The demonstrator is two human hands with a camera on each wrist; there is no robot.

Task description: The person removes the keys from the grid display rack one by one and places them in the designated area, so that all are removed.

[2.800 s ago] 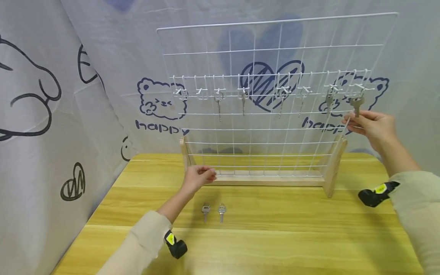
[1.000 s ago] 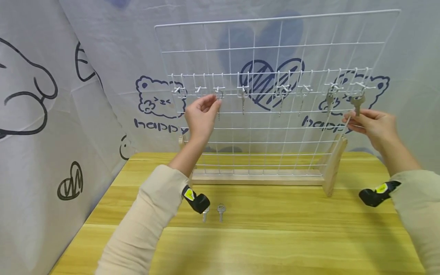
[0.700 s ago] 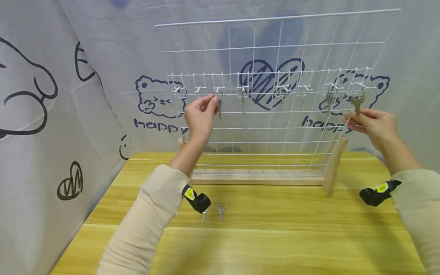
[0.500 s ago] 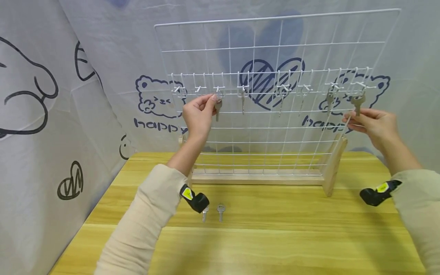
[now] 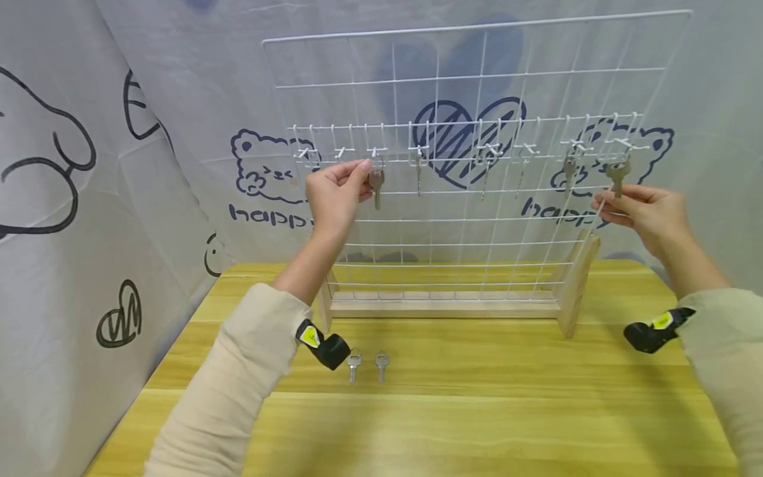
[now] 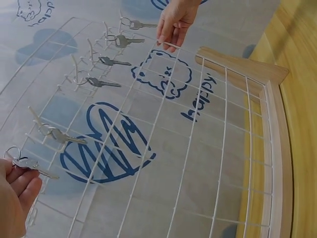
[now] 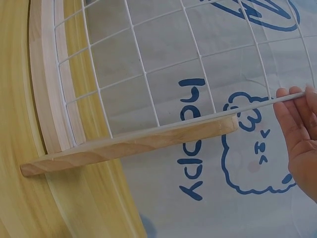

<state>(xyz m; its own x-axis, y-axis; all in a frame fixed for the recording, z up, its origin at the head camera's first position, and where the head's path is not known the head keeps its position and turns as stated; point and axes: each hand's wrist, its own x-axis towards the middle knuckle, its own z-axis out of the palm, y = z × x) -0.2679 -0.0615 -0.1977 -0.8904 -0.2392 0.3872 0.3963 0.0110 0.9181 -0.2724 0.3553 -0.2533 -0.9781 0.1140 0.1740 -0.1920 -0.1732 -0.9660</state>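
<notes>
My left hand (image 5: 336, 195) is raised to the third hook from the left of a white wire grid rack (image 5: 477, 26). Its thumb and fingers pinch a silver key (image 5: 377, 189) by its top, close to the ring. In the left wrist view that key (image 6: 27, 162) lies across the curled fingers, its ring at the fingertips. My right hand (image 5: 646, 209) grips the rack's right edge wire, just under a hanging key (image 5: 618, 175). The right wrist view shows the fingers (image 7: 292, 111) curled at that wire.
Several more keys hang from hooks to the right, one of them a silver key (image 5: 419, 175) beside the left hand. Two loose keys, a left one (image 5: 353, 368) and a right one (image 5: 381, 368), lie on the wooden table (image 5: 507, 411). A wooden base (image 5: 441, 308) supports the rack before a printed cloth.
My left hand rose from low at the rack's base to the third hook and took hold of the key, which turned from edge-on to face-on. The right hand kept its grip.
</notes>
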